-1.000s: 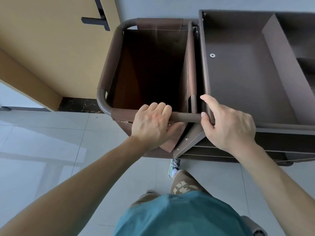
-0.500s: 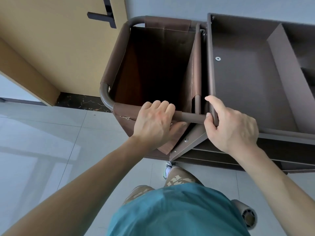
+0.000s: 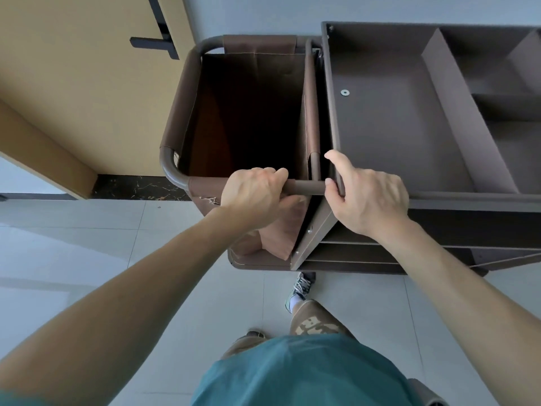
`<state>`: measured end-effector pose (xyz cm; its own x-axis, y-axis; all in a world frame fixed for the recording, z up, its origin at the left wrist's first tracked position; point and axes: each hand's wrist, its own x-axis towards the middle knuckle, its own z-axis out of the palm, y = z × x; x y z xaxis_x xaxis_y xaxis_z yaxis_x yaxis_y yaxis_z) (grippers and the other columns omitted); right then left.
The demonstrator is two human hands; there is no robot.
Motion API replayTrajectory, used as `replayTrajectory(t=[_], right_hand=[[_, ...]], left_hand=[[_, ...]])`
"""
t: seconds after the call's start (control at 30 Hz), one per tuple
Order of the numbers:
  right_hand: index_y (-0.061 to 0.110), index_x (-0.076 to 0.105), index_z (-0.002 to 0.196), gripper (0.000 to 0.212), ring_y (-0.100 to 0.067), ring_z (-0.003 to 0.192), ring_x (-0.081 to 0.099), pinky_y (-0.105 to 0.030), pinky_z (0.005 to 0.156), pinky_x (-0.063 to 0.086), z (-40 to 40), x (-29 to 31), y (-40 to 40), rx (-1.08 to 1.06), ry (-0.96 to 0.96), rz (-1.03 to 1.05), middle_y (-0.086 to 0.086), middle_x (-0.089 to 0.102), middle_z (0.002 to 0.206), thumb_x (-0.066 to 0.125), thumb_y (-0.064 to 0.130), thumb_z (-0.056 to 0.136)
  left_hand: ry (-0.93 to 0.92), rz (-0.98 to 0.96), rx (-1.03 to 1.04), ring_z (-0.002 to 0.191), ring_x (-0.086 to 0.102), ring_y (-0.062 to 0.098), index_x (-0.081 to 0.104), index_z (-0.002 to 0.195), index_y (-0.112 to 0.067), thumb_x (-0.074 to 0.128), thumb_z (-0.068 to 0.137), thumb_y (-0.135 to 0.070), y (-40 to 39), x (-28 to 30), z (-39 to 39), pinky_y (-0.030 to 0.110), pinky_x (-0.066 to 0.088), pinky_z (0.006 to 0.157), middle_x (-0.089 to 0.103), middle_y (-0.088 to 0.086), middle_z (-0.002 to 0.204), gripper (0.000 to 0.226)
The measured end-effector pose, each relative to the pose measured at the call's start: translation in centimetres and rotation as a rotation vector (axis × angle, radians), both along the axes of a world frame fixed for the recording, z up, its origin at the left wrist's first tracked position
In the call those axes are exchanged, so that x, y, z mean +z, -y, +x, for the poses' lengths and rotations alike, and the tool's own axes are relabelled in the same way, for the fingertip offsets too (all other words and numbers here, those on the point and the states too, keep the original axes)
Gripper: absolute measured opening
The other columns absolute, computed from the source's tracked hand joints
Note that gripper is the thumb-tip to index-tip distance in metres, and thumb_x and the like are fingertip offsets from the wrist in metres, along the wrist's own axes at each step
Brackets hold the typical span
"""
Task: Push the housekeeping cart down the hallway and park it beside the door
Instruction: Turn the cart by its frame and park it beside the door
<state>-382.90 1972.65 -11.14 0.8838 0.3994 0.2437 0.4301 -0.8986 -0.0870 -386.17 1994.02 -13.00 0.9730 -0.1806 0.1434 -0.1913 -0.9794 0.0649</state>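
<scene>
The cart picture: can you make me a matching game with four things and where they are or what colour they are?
Things:
1. door handle
2. laundry bag
3. left hand
4. shirt

Clues:
A. teal
B. grips the cart's bar
C. black, on the yellow door
D. brown, hangs inside the bar frame

Pairs: 1-C, 2-D, 3-B, 4-A

Pale tiled floor point(image 3: 87, 244), grey wall point(image 3: 263, 13), dark marble threshold point(image 3: 137, 187)
</scene>
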Motion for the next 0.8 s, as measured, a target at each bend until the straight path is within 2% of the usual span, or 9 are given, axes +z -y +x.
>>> replayTrajectory(t=[0.13,0.27,0.43,0.57,0.67,0.8], right_hand=[[0.029,0.043,0.141,0.046,-0.032,0.051,0.058,-0.033,0.053,0.033,0.1,-0.2,0.1,0.012,-0.003,0.004,0.011,0.035,0.051,0.046,0.043,0.097],[0.029,0.042,0.141,0.047,-0.029,0.048,0.046,-0.033,0.052,0.033,0.2,-0.4,0.2,0.015,-0.001,-0.005,0.009,0.04,0.052,0.045,0.043,0.097],[0.031,0.04,0.142,0.046,-0.027,0.049,0.042,-0.034,0.053,0.035,0.3,-0.5,0.3,0.008,-0.006,-0.014,0.012,0.035,0.05,0.044,0.045,0.098],[0.032,0.039,0.141,0.046,-0.027,0.047,0.043,-0.034,0.051,0.037,0.3,-0.6,0.3,0.011,-0.005,-0.018,0.014,0.036,0.049,0.041,0.047,0.097],[0.032,0.04,0.139,0.047,-0.027,0.046,0.041,-0.033,0.051,0.036,0.4,-0.5,0.2,0.009,0.017,-0.017,0.014,0.034,0.048,0.037,0.049,0.095],[0.031,0.042,0.137,0.047,-0.023,0.04,0.036,-0.03,0.049,0.031,0.5,-0.5,0.1,-0.002,0.032,-0.018,0.015,0.033,0.046,0.035,0.049,0.095]], left_hand=[[0.028,0.012,0.005,0.065,0.044,0.019,0.039,0.081,-0.023,0.048,0.094,-0.067,0.0,-0.2,-0.1,0.034,0.03,0.057,0.048,-0.006,0.073,0.047],[0.04,0.014,-0.002,0.063,0.042,0.019,0.039,0.081,-0.022,0.05,0.094,-0.066,0.0,-0.2,-0.1,0.034,0.03,0.057,0.045,-0.007,0.07,0.047],[0.07,0.013,0.02,0.062,0.04,0.018,0.039,0.079,-0.022,0.05,0.093,-0.066,0.2,-0.3,-0.5,0.033,0.029,0.06,0.043,-0.006,0.069,0.048],[0.077,0.004,0.048,0.069,0.04,0.018,0.044,0.085,-0.021,0.047,0.095,-0.065,0.5,-0.3,-0.8,0.033,0.03,0.067,0.044,-0.006,0.077,0.045],[0.102,0.002,0.047,0.072,0.041,0.019,0.052,0.093,-0.018,0.043,0.097,-0.063,0.4,-0.5,-1.2,0.033,0.027,0.069,0.044,-0.004,0.081,0.046],[0.113,-0.012,0.062,0.075,0.037,0.02,0.052,0.095,-0.017,0.044,0.1,-0.058,0.4,-0.7,-1.4,0.035,0.027,0.072,0.041,-0.004,0.084,0.042]])
